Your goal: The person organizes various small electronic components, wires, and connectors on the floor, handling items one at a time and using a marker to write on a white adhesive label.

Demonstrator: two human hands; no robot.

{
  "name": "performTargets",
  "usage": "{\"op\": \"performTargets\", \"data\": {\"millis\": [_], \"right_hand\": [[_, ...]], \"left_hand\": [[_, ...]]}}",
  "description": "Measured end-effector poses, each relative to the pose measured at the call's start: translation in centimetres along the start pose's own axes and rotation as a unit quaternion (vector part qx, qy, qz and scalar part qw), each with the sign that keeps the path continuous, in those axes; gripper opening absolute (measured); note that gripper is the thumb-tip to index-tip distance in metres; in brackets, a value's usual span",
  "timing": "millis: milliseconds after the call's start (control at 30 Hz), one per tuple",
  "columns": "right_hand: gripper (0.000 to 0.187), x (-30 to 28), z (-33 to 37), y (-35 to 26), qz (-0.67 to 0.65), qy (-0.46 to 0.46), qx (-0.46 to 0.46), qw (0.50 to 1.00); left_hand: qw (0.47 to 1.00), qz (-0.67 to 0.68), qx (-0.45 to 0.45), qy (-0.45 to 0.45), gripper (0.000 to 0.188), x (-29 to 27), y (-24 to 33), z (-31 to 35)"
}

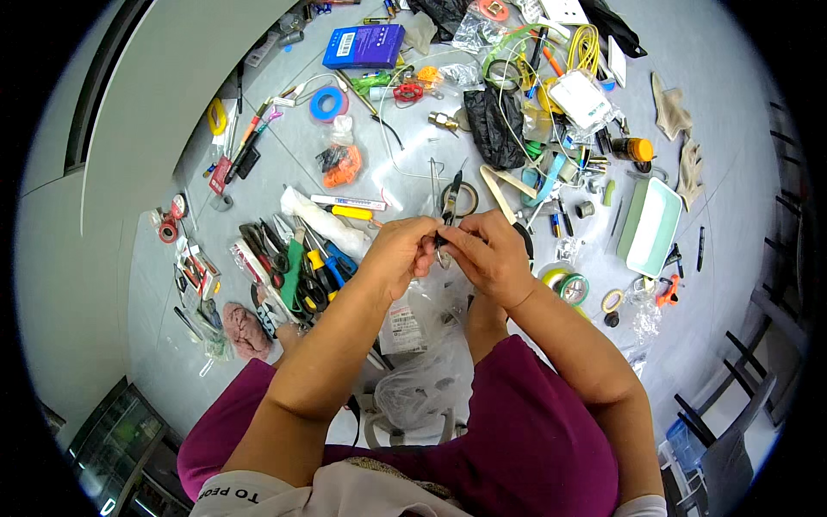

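My left hand (pixel 401 252) and my right hand (pixel 493 258) meet above the middle of the floor, fingertips almost touching. Both are closed in a pinch around a small dark piece (pixel 441 239), mostly hidden by the fingers, whose kind I cannot make out. A thin, shiny curved bit shows just below it. Right beyond the fingertips is a slim black-and-silver pointed tool (pixel 450 196); whether it is held or lies on the floor, I cannot tell. A roll of black tape (pixel 466 199) lies beside it. Below my hands is a clear plastic bag (pixel 422 383) with a white label.
Hand tools with yellow, blue and green handles (pixel 320 277) lie left of my hands. Blue tape (pixel 327 103) and a purple box (pixel 364 46) are farther off. To the right are a pale green tray (pixel 650 227), tape rolls (pixel 570 287) and work gloves (pixel 671 108). Chairs (pixel 732 431) stand lower right.
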State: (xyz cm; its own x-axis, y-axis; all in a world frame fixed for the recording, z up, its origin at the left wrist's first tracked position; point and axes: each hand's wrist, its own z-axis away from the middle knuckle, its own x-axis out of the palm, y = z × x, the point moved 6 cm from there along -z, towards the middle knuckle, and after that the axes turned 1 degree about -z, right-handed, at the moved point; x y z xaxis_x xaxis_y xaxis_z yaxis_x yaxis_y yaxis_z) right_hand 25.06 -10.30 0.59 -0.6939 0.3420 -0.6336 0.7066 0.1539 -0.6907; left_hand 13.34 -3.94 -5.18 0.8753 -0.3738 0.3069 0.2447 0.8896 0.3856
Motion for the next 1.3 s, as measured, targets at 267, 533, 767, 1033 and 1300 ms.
{"op": "performTargets", "data": {"millis": [267, 533, 767, 1033, 1300], "right_hand": [[0.015, -2.7, -2.5, 3.2, -0.278, 0.087, 0.201, 0.935], [0.046, -2.8, 1.4, 8.0, -0.553, 0.239, 0.544, 0.585], [0.033, -2.2, 2.8, 8.5, -0.588, 0.264, 0.551, 0.53], [0.023, -3.4, 3.5, 10.9, -0.649, 0.302, 0.521, 0.465], [0.043, -2.9, 3.7, 9.8, -0.625, 0.221, 0.54, 0.519]], "left_hand": [[0.989, -0.111, 0.096, 0.015, 0.024, 0.2, 2.5, -1.6], [0.946, -0.181, 0.228, 0.142, 0.068, -3.2, 2.0, -4.3], [0.886, -0.343, 0.269, 0.154, 0.051, -6.6, -3.0, -6.3], [0.694, -0.633, 0.34, 0.051, 0.034, -1.2, -2.4, -5.1], [0.665, -0.707, 0.24, 0.014, 0.039, -0.4, -4.5, -5.5]]}}
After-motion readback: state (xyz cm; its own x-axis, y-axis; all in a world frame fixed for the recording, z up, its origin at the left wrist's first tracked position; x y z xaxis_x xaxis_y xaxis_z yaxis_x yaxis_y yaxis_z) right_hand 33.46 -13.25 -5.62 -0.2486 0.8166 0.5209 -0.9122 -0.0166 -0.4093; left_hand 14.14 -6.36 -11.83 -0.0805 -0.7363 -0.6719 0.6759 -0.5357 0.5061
